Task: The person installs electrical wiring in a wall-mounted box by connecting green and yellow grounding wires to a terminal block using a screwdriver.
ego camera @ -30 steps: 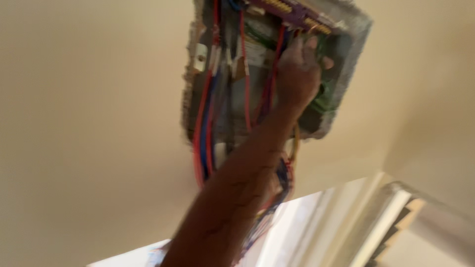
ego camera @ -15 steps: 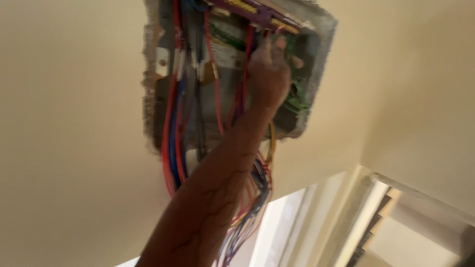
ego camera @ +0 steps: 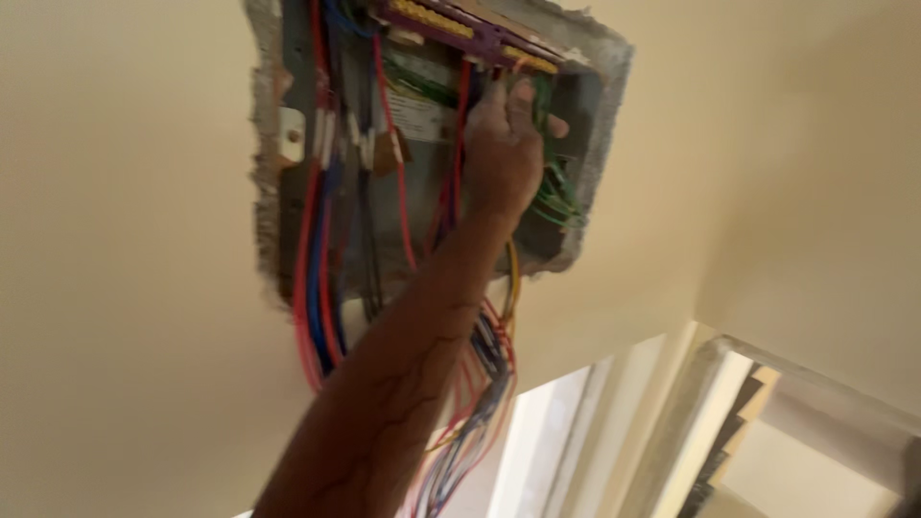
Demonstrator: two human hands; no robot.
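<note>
- One hand (ego camera: pixel 501 158), which hand I cannot tell, reaches into the recessed wiring box (ego camera: pixel 288 192).
- Fingers pinched on green wires (ego camera: pixel 554 197) at three o'clock.
- Wires look thin and springy; grip the insulation, not the ends.

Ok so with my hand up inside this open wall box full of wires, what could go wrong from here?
1. The raised hand is among green wires under the purple and yellow terminal strip; a bare contact there could give a shock if live.
2. The loose red and blue wire bundle hangs beside the forearm and might snag.
3. The rough plaster edge may scrape skin.
</note>
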